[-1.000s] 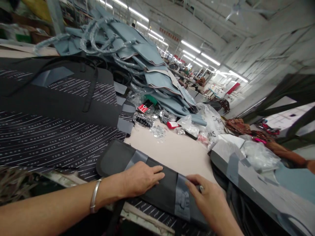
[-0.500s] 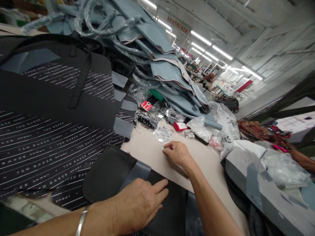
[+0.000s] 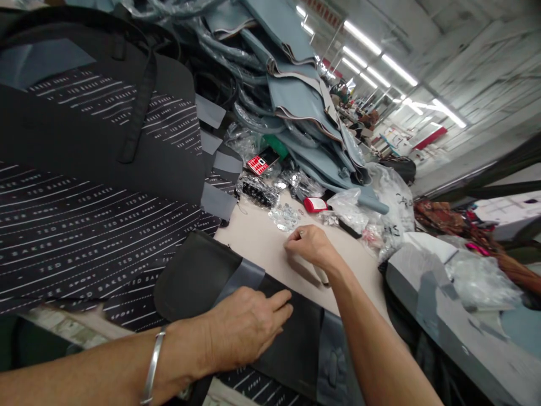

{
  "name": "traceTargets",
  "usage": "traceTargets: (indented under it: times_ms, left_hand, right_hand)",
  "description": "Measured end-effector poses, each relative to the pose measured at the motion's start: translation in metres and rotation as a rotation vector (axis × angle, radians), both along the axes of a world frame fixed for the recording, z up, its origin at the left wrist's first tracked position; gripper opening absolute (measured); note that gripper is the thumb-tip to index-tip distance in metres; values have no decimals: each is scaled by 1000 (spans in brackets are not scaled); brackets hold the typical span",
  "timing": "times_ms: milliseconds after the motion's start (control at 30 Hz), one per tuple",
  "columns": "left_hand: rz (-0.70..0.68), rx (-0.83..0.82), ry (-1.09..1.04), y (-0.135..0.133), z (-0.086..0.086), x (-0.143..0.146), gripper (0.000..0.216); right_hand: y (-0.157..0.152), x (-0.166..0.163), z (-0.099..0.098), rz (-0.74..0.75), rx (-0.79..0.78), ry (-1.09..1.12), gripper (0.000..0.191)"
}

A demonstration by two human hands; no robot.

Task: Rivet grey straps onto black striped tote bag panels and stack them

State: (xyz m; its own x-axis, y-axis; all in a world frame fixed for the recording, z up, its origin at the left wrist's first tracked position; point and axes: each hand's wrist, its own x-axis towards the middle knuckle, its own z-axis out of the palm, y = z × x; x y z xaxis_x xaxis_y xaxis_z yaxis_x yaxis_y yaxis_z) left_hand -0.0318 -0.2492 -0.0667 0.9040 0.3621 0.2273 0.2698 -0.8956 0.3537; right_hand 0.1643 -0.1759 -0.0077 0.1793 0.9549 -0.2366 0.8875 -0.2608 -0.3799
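Note:
My left hand (image 3: 245, 324) lies flat, fingers together, on a black fabric piece with grey bands (image 3: 198, 276) at the near edge of the beige table (image 3: 262, 242). A silver bangle sits on that wrist. My right hand (image 3: 310, 245) reaches forward over the table and pinches its fingertips beside a small heap of clear plastic packets (image 3: 285, 216). What the fingers pinch is too small to make out.
Black panels with white striped lettering (image 3: 84, 220) cover the left. A tall stack of blue-grey bags (image 3: 296, 96) rises behind, with a red-and-black card (image 3: 258, 164), a red tag (image 3: 315, 204) and plastic bags (image 3: 350, 211) at its foot. Grey pieces and wrapped goods (image 3: 460, 282) lie on the right.
My right hand left the grey band of the black piece and reached forward to the clear packets. My left hand stayed pressed on the piece. The view tilted down.

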Motion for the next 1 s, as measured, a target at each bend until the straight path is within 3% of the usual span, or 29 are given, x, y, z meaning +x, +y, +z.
traceTargets:
  times_ms: [167,333,500,833,1000]
  left_hand:
    - [11,18,-5,-1,-1,0,30]
    - [23,42,-4,-3,-1,2,29]
    - [14,61,11,-3,-1,2,26]
    - [15,101,34,-4,0,3,32]
    - [16,165,23,-5,-1,3,40]
  right_hand:
    - [-68,9,19,-72,-14,126,9]
    - [-113,10,-1,-179,-79,394,11]
    - [-110,5,-18,-192,-105,423,8]
    - [-107,7,-26,-242,-134,376,6]
    - [-109,10,-25,-184,-105,366,8]
